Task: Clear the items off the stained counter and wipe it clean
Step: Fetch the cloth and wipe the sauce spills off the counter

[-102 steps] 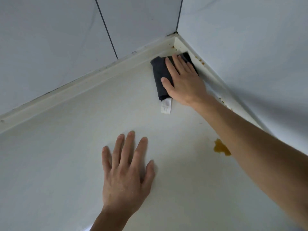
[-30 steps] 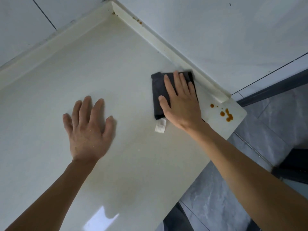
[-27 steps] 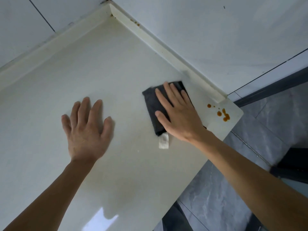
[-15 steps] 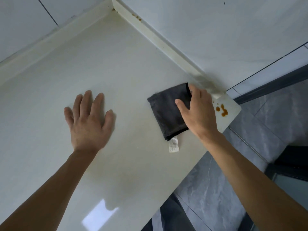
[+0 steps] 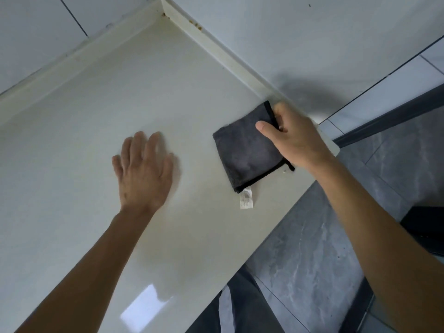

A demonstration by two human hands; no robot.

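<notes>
Right hand (image 5: 296,138) pinches the cloth (image 5: 247,150) at the counter's (image 5: 120,92) 3 o'clock edge; its tag (image 5: 246,200) trails toward 6. Left hand (image 5: 143,169) lies flat at 9 of it, fingers straight, slightly apart; brown specks (image 5: 195,24) dot the upstand (image 5: 230,58) toward 12.

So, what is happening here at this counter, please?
A person is wiping a pale counter with a folded dark grey cloth. The right hand grips the cloth's far edge at the counter's right corner, near the wall trim. The left hand rests flat on the counter, fingers spread. A white label hangs from the cloth's near corner. Small brownish specks show on the trim near the back corner. No other items are seen on the counter.
</notes>
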